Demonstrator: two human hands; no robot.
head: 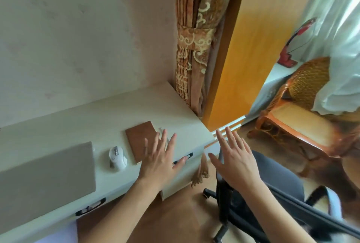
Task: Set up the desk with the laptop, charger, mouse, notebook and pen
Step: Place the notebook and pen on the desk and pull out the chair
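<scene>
Head view. The desk (78, 118) runs from the lower left of the frame to its corner at centre right. On it, from left to right, lie the closed laptop (44, 176), the white mouse (117, 157) and the brown notebook (141, 141), each just beside the next without touching. A small white object (162, 130), possibly the charger, shows above the fingertips just right of the notebook; it is too hidden to identify. A dark, slim item (190, 155), perhaps the pen, lies at the desk's front edge, partly covered by the thumb.

The left hand (160, 160) hovers flat over the notebook's right side, fingers spread and straight, holding nothing. The right hand (232, 160) is likewise released and spread, off the desk over the office chair (272, 194) at lower right.

Risks, as judged: the dark item sits at the very edge, so a careless brush of the thumb could roll it to the floor. A sweep of the left hand could also push the notebook into the mouse. The small white object, near the desk's corner, could be knocked off.
</scene>
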